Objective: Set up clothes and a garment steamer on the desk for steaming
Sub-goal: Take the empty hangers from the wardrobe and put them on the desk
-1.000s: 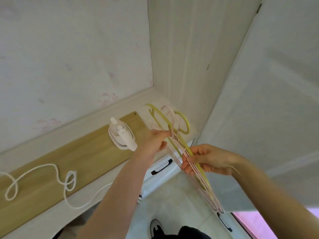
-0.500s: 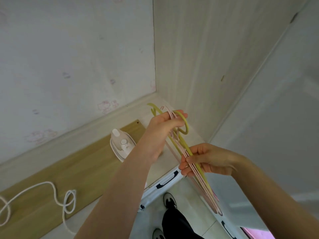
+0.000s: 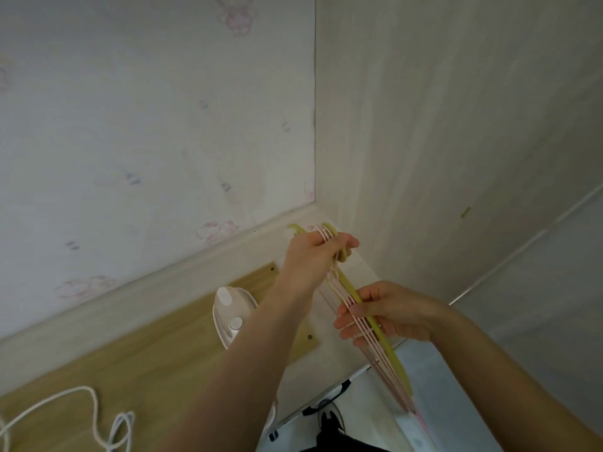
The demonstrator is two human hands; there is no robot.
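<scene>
The person is holding a bundle of thin clothes hangers (image 3: 387,353) in both hands above the far right corner of the desk (image 3: 329,360), close to where the two walls are meeting. The bundle is made up of several pale pink hangers and one yellow-green one, lying flat against each other and slanting down from the far corner towards the desk's front edge and beyond it, over the floor. The left hand (image 3: 313,256) is gripping the hook end, its fingers curling round the hooks, with the tips of the yellow-green hook poking out above the knuckles. The right hand (image 3: 385,316) is pinching the bundle lower down, thumb lying on top and fingers wrapping underneath. A white garment steamer (image 3: 233,316) is sitting on the wooden panel (image 3: 130,363) that is covering most of the desk, near the panel's right end, and the left forearm is crossing in front of its near side. A white cord (image 3: 94,412) is lying in loose loops on the panel towards the near left corner. Below the front edge a black drawer handle (image 3: 342,386) and a dark shoe (image 3: 329,415) are showing.
</scene>
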